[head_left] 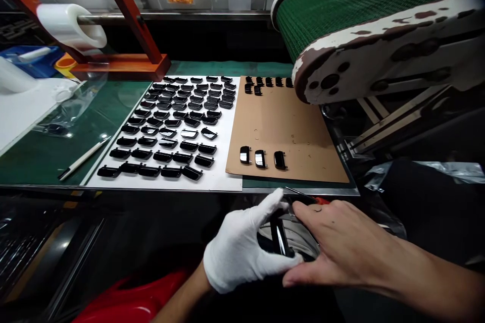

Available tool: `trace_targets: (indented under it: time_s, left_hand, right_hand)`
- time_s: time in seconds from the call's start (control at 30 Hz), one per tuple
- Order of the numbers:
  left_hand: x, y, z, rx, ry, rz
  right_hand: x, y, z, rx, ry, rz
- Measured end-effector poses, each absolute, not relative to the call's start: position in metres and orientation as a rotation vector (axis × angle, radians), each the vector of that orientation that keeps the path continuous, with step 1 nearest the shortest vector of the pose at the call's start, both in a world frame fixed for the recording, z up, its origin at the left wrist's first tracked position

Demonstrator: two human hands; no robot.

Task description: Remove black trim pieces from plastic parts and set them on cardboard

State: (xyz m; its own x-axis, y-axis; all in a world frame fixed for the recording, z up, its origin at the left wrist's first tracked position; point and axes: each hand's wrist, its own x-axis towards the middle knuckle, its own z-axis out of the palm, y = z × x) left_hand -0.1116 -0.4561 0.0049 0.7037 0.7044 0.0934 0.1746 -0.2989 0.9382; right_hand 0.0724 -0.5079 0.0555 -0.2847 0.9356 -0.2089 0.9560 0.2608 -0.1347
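Note:
My left hand [246, 247], in a white glove, pinches a small glossy black plastic part [279, 237] between thumb and fingers, just below the table's front edge. Close against it from the right is my bare right hand [333, 247], its thumb and forefinger curved toward the ends of the same part. A thin tool with a dark shaft and a red section [322, 201] runs behind the right hand's knuckles and appears held in that hand; most of its handle is hidden. Whether the right fingertips touch the part is unclear.
Rows of similar black parts [162, 156] cover a white sheet [223, 171]; several more lie on brown cardboard [280, 121]. A pen [85, 159] rests at left. A green conveyor [341, 15] overhangs the right side. A film roll [71, 25] hangs on an orange stand [121, 63].

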Motion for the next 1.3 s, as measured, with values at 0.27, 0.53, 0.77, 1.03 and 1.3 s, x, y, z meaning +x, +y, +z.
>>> trace_targets:
  time_s: [0.27,0.53,0.77,1.03,1.3]
  left_hand:
    - [-0.108,-0.456,0.009,1.800,0.691,0.585]
    - [-0.106,-0.460,0.006,1.804,0.700,0.608]
    - [-0.103,-0.464,0.003,1.827,0.728,0.578]
    - [-0.103,-0.467,0.003,1.854,0.759,0.572]
    - [-0.103,-0.466,0.001,1.794,0.757,0.543]
  right_hand:
    - [0.073,-0.511,0.051,1.825,2.469,-0.142]
    - [0.075,-0.513,0.047,1.775,2.473,-0.054]
    - [0.080,-0.515,0.044,1.686,2.510,-0.088]
    - [0.081,-0.516,0.043,1.644,2.496,-0.190]
    - [0.082,-0.518,0.041,1.636,2.555,-0.063]
